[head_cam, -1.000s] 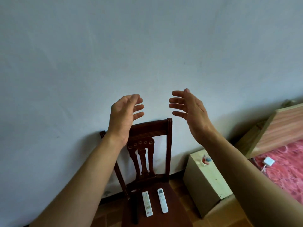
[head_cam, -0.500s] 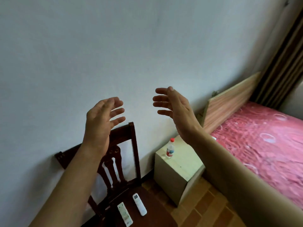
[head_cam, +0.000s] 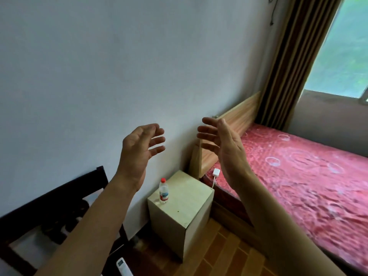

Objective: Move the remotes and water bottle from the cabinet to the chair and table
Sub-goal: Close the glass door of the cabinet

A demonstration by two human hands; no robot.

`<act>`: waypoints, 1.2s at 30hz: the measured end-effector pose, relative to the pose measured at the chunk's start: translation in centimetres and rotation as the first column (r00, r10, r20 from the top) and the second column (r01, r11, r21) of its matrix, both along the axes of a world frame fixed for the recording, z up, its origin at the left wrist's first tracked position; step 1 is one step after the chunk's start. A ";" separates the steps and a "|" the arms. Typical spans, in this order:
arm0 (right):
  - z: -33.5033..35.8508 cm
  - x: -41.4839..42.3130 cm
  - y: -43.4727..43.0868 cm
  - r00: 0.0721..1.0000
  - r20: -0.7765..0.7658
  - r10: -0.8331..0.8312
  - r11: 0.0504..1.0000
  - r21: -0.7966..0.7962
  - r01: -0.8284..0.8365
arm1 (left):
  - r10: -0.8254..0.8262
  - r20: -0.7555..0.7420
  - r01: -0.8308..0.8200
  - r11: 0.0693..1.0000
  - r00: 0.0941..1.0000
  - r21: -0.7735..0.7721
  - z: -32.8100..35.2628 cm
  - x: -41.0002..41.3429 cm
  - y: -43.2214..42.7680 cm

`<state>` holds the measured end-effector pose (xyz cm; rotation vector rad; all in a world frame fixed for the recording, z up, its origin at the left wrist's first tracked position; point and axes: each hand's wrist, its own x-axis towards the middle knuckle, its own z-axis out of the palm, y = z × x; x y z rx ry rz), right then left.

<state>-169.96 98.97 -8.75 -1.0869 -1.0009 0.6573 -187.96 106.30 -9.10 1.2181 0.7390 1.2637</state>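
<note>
Pale wall (head_cam: 119, 56) filled left and centre. Bed (head_cam: 298, 176) with red patterned cover stood at right, wooden headboard (head_cam: 239, 112) against wall. White charger (head_cam: 216, 172) lay on cover near headboard, cable trailing over edge. Brown striped curtain (head_cam: 288, 66) hung beside window (head_cam: 344, 56). Floor (head_cam: 225, 255) brown, plank-patterned.

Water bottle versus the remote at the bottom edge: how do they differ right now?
The water bottle stands upright on the beige table; the remote lies flat on the dark chair. The bottle is clear with a red cap; the remote is opaque white. The bottle shows whole; the remote is cut off by the frame. Neither the left hand nor the right hand touches either.
</note>
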 end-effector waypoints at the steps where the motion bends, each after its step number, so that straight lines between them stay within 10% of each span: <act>1: 0.2 1.8 -0.5 1.000 -0.006 -0.010 1.000 0.008 0.010 | -0.009 -0.007 0.009 1.000 1.000 0.003 0.3 1.8 -0.5; 19: 2.6 23.1 -12.9 0.905 0.046 -0.422 0.905 0.084 0.418 | -0.410 -0.055 0.413 0.906 0.911 0.090 4.5 27.1 -5.3; 36: 2.6 24.1 -20.0 0.436 0.076 -0.897 0.439 0.029 0.898 | -0.903 0.044 0.894 0.429 0.427 0.131 3.0 40.8 -7.0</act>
